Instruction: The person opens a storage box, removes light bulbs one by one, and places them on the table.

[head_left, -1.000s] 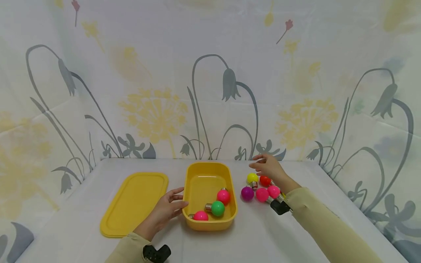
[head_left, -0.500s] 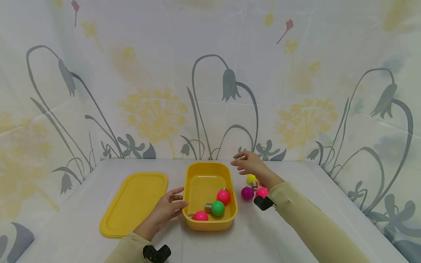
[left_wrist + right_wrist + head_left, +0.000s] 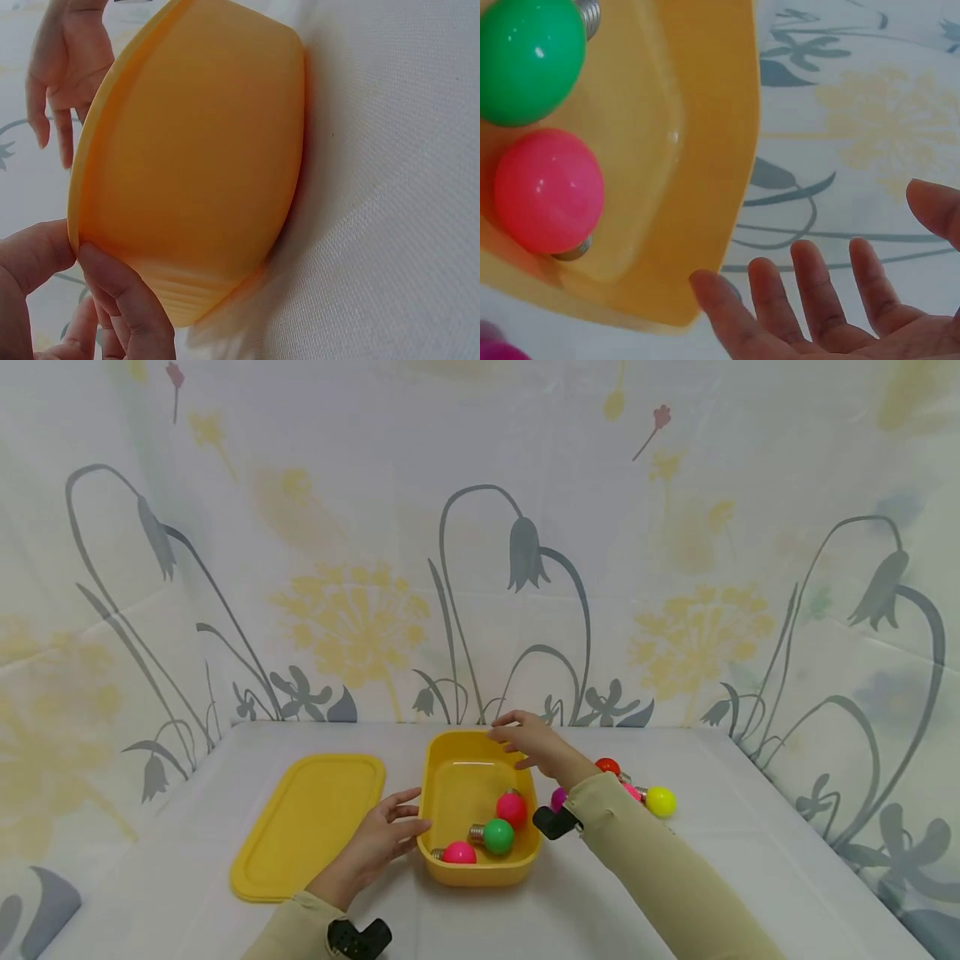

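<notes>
A: From the head view, what lies about?

B: A yellow tub (image 3: 480, 806) sits mid-worktop (image 3: 675, 893), its lid (image 3: 307, 827) flat to the left. Inside are a green bulb (image 3: 497, 836) and two pink bulbs (image 3: 512, 810), the second (image 3: 458, 853) at the near wall. To the right lie a red bulb (image 3: 607, 767), a yellow bulb (image 3: 660, 802) and a purple one (image 3: 558, 797); the right sleeve (image 3: 645, 868) hides most of that cluster.

A: The hands?

B: The left hand (image 3: 382, 839) rests against the tub's left wall, fingers straight. The right hand (image 3: 532, 745) hovers over the tub's far right corner, fingers loosely spread, holding nothing.

A: The left wrist view?

B: The tub's outer wall (image 3: 195, 165) fills it, thumb and fingers (image 3: 127, 300) lie on its rim, and the right hand (image 3: 67, 60) hangs beyond.

A: The right wrist view?

B: Spread fingers (image 3: 817, 300) over the tub's corner (image 3: 712, 187), with the green bulb (image 3: 529, 60) and a pink one (image 3: 547, 191) inside.

A: What changed?

B: A second ago the right hand was over the loose bulbs; it has crossed to the tub. The yellow bulb now lies further right.
</notes>
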The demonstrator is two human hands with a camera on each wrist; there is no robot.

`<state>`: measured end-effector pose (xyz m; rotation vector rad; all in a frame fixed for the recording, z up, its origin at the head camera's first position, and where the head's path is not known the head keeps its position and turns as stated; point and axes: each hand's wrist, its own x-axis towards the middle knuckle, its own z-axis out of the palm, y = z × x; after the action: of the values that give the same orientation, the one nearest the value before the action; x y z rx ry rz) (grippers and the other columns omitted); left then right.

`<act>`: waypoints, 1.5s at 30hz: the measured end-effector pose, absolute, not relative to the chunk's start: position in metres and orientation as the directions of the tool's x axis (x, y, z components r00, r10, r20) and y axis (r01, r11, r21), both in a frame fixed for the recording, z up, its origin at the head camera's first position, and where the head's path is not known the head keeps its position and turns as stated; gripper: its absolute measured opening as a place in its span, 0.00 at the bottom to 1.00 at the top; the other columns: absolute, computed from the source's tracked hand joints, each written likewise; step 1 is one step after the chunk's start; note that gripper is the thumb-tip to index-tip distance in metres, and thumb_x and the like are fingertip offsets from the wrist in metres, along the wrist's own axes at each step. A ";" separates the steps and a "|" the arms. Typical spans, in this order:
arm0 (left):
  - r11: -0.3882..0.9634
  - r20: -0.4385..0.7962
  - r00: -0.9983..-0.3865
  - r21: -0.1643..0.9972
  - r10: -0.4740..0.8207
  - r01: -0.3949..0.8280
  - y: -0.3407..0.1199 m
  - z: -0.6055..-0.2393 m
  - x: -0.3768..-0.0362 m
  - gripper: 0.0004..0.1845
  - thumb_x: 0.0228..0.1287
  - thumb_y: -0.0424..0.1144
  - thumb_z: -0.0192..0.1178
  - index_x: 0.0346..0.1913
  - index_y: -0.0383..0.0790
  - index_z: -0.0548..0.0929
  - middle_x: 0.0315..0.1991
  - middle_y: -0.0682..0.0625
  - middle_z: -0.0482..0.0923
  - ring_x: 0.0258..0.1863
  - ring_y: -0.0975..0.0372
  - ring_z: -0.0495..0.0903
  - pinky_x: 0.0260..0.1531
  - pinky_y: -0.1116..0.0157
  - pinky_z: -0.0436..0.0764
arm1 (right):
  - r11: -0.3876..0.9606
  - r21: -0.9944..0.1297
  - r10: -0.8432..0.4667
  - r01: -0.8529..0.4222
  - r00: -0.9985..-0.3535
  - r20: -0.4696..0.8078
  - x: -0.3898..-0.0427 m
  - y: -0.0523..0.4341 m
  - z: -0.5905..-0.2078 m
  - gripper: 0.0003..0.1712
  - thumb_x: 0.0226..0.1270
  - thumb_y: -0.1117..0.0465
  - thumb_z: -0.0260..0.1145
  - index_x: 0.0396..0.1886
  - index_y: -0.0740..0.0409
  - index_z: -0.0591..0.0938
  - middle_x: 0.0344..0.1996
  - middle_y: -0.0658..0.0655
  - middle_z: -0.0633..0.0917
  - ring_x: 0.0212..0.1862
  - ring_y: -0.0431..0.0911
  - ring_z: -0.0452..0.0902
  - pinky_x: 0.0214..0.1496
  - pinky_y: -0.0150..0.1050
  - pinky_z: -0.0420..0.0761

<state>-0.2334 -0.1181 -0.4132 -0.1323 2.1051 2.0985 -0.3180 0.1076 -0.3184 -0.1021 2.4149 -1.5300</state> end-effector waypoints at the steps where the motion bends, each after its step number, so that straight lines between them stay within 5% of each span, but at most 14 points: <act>1: 0.008 -0.180 -0.982 0.984 0.053 -0.180 -0.118 -0.413 -0.233 0.30 0.60 0.29 0.61 0.65 0.35 0.66 0.51 0.37 0.68 0.39 0.55 0.74 0.42 0.62 0.79 | 0.440 -0.893 -0.212 0.097 -0.955 -0.208 -0.318 0.105 -0.320 0.23 0.64 0.54 0.62 0.56 0.59 0.71 0.54 0.64 0.74 0.58 0.60 0.68 0.53 0.55 0.74; 8: 0.000 -0.184 -0.982 0.983 0.047 -0.184 -0.120 -0.413 -0.233 0.30 0.59 0.29 0.61 0.65 0.35 0.66 0.50 0.37 0.68 0.39 0.56 0.74 0.41 0.62 0.80 | 0.451 -0.866 -0.212 0.214 -0.917 -0.337 -0.316 0.092 -0.333 0.26 0.61 0.53 0.64 0.55 0.61 0.69 0.55 0.66 0.71 0.60 0.64 0.61 0.54 0.67 0.66; 17: -0.009 -0.194 -0.980 0.981 0.043 -0.194 -0.122 -0.412 -0.234 0.30 0.59 0.29 0.61 0.65 0.36 0.67 0.50 0.38 0.68 0.38 0.56 0.74 0.41 0.62 0.80 | 0.453 -0.878 -0.298 0.157 -0.901 -0.315 -0.321 0.081 -0.346 0.24 0.60 0.62 0.63 0.55 0.65 0.71 0.54 0.66 0.71 0.56 0.62 0.65 0.52 0.57 0.74; 21: -0.001 -0.193 -0.980 0.981 0.035 -0.194 -0.123 -0.413 -0.235 0.29 0.59 0.30 0.61 0.64 0.37 0.67 0.50 0.38 0.69 0.40 0.55 0.74 0.44 0.60 0.79 | 0.576 -0.816 -0.324 0.046 -0.904 -0.280 -0.328 0.076 -0.350 0.24 0.58 0.68 0.61 0.56 0.64 0.74 0.44 0.59 0.77 0.38 0.50 0.73 0.45 0.46 0.77; 24: 0.004 -0.194 -0.980 0.981 0.043 -0.194 -0.123 -0.414 -0.236 0.29 0.59 0.30 0.61 0.65 0.37 0.67 0.50 0.38 0.69 0.40 0.55 0.75 0.45 0.59 0.79 | 0.633 -0.774 -0.298 0.003 -0.922 -0.248 -0.334 0.073 -0.355 0.24 0.56 0.72 0.58 0.56 0.65 0.74 0.27 0.56 0.76 0.19 0.42 0.63 0.26 0.33 0.72; 27: 0.007 -0.195 -0.979 0.981 0.059 -0.195 -0.121 -0.414 -0.236 0.30 0.59 0.30 0.62 0.65 0.36 0.66 0.50 0.38 0.69 0.40 0.55 0.75 0.46 0.58 0.79 | 0.661 -0.750 -0.209 0.024 -0.954 -0.215 -0.339 0.074 -0.360 0.24 0.54 0.74 0.56 0.53 0.66 0.74 0.22 0.56 0.71 0.14 0.40 0.56 0.16 0.28 0.61; 32: 0.010 -0.191 -0.980 0.982 0.058 -0.191 -0.118 -0.413 -0.235 0.30 0.59 0.30 0.62 0.65 0.37 0.67 0.50 0.38 0.69 0.41 0.54 0.75 0.46 0.59 0.79 | 0.685 -0.726 -0.134 0.057 -0.970 -0.202 -0.342 0.077 -0.360 0.23 0.50 0.73 0.60 0.50 0.70 0.71 0.35 0.63 0.71 0.20 0.43 0.61 0.19 0.29 0.64; 38: 0.000 -0.196 -0.979 0.980 0.058 -0.197 -0.118 -0.413 -0.235 0.30 0.59 0.30 0.62 0.65 0.36 0.66 0.51 0.37 0.69 0.40 0.55 0.75 0.45 0.60 0.79 | 0.654 -0.754 -0.174 0.064 -0.957 -0.231 -0.347 0.076 -0.364 0.29 0.53 0.71 0.63 0.57 0.71 0.68 0.39 0.61 0.73 0.22 0.43 0.61 0.24 0.30 0.66; 45: -0.012 -0.198 -0.978 0.980 0.061 -0.199 -0.118 -0.413 -0.236 0.31 0.59 0.29 0.61 0.65 0.36 0.66 0.50 0.37 0.69 0.39 0.56 0.75 0.44 0.61 0.79 | 0.651 -0.758 -0.237 0.042 -0.937 -0.255 -0.349 0.077 -0.370 0.29 0.52 0.70 0.65 0.57 0.66 0.71 0.48 0.61 0.74 0.41 0.51 0.69 0.45 0.45 0.74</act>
<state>-0.2363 -0.1185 -0.4131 -0.1467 2.0695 2.1084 -0.3490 0.0766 -0.3703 -0.1551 2.5388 -1.1783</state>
